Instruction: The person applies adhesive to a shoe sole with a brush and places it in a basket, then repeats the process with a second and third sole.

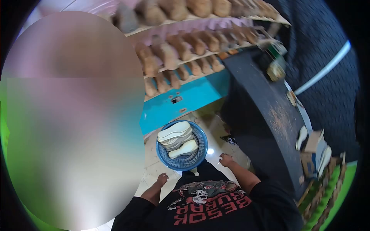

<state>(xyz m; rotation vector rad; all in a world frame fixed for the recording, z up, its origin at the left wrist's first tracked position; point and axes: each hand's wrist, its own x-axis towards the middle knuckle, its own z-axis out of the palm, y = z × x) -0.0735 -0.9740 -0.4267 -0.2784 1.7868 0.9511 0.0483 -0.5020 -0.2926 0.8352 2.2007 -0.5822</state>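
My left hand (162, 178) hangs beside my leg with loosely bent fingers, and I see nothing in it. On the other side, my right hand (226, 159) is held out a little, with what looks like a thin white stick (219, 163) between its fingers; it is too small to name. Between and beyond my hands, a round blue plastic basket (206, 148) stands on the floor. Inside it lie a stack of cream shoe soles (175, 131) and a separate cream sole (184, 149). Neither hand touches the basket.
Wooden shoe lasts (198, 42) line several shelves ahead, above a turquoise panel (185, 98). A dark workbench (266, 100) with scattered shavings runs along my right. An open cardboard box (309, 159) with pale soles stands near its end. A large blurred patch hides the left side.
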